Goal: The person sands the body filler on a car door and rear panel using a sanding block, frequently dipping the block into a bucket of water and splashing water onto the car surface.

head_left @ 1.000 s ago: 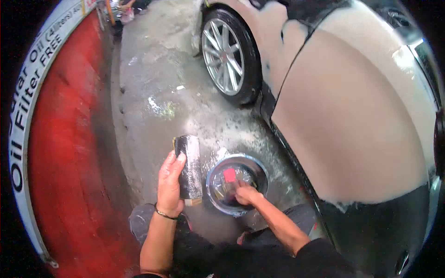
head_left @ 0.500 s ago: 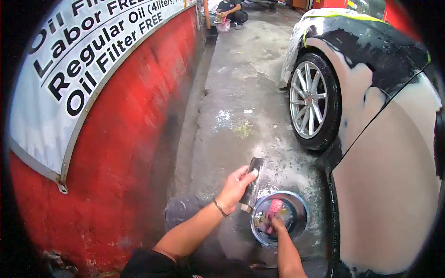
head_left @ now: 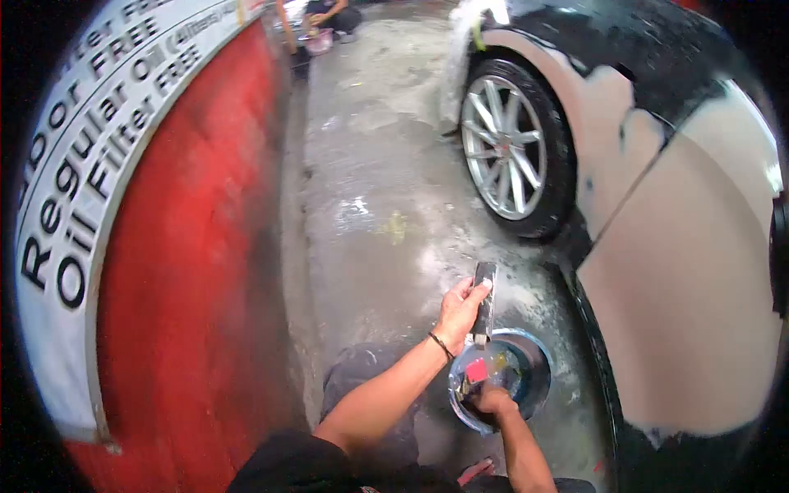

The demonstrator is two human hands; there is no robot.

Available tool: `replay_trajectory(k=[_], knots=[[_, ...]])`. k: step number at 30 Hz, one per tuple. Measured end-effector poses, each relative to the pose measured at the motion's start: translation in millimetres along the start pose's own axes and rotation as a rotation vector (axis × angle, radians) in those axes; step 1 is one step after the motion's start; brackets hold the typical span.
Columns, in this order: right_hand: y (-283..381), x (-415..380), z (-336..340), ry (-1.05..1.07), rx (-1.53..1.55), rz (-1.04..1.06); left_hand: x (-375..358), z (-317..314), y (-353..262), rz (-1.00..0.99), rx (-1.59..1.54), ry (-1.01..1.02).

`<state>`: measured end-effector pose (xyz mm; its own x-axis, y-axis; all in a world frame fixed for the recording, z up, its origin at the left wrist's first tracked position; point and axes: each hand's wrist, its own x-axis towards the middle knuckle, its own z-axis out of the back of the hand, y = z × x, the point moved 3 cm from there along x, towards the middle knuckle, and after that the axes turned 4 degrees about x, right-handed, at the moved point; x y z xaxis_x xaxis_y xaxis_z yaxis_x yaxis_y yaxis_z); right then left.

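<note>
My left hand point(head_left: 465, 311) is wrapped round a long dark block point(head_left: 486, 306), which it holds nearly upright at the back rim of a round basin point(head_left: 540, 393). Inside the basin, my right hand point(head_left: 491, 400) reaches down among the things there, its fingers blurred and partly hidden. A pink-red piece point(head_left: 476, 370) lies just beyond those fingers, and whether they touch it is unclear. Water and some yellowish pieces show in the basin too.
A car with a patchy black and beige body point(head_left: 674, 271) and a silver-spoked wheel point(head_left: 503, 149) stands on the right. Along the left runs a red wall point(head_left: 189, 238) with a white sign point(head_left: 62, 345). Another person point(head_left: 335, 15) crouches at the far end beside a pinkish bucket point(head_left: 318, 41).
The view has swung right. My left hand has brought the block over the basin's rim and turned it more upright. My right hand remains in the basin, now closer to its near side.
</note>
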<state>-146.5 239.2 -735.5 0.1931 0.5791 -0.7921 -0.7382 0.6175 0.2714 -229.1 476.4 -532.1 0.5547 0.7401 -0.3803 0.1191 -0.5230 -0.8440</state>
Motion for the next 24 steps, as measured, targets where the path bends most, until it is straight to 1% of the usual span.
replay_trajectory(k=[1, 2, 3, 4, 5, 7, 8, 10, 11, 13, 15, 18, 20, 22, 24], knots=[[24.6, -37.5, 31.2, -0.043, 0.087, -0.011, 4.3, -11.6, 6.7, 0.021, -0.024, -0.002], [16.4, -36.8, 24.9, -0.164, 0.264, -0.019, 5.8, -19.4, 5.5, 0.063, 0.009, 0.039], [9.8, -34.0, 19.7, -0.194, 0.325, -0.175, 11.4, -24.3, 11.5, 0.076, 0.144, 0.058], [-0.1, -36.3, 12.9, 0.006, 0.775, -0.175, 11.1, -31.7, 15.8, 0.119, 0.150, 0.035], [3.7, -42.4, 7.8, 0.007, 1.072, -0.145, 12.4, -39.7, 18.7, 0.157, 0.158, 0.024], [11.0, -56.4, -2.0, 0.035, 1.700, -0.101, 36.0, -43.4, 51.2, 0.158, 0.069, 0.146], [8.5, -65.1, 1.7, 0.042, 1.842, -0.040, 37.9, -49.7, 52.0, 0.184, 0.039, 0.187], [21.1, -89.6, 14.1, -0.015, 2.107, 0.088, 44.6, -55.9, 55.6, 0.228, -0.026, 0.230], [27.9, -105.2, 18.5, -0.086, 2.231, 0.150, 49.8, -57.9, 60.7, 0.247, -0.062, 0.237], [39.1, -127.0, 24.6, -0.158, 2.320, 0.124, 51.1, -60.1, 60.5, 0.239, -0.141, 0.260], [39.4, -148.0, 36.9, -0.163, 2.291, 0.115, 59.2, -63.0, 67.0, 0.280, -0.164, 0.209], [25.4, -124.6, 20.7, -0.386, 2.180, 0.051, 56.5, -64.3, 68.5, 0.309, -0.210, 0.204], [25.3, -119.9, 11.1, -0.470, 1.992, 0.042, 49.2, -65.7, 63.4, 0.312, -0.160, 0.210], [14.6, -97.4, -3.4, -0.467, 1.682, -0.066, 48.7, -66.6, 61.9, 0.310, -0.124, 0.221], [-17.1, -29.0, -40.5, -0.641, 1.342, 0.035, 48.5, -65.2, 62.2, 0.316, -0.172, 0.245]])
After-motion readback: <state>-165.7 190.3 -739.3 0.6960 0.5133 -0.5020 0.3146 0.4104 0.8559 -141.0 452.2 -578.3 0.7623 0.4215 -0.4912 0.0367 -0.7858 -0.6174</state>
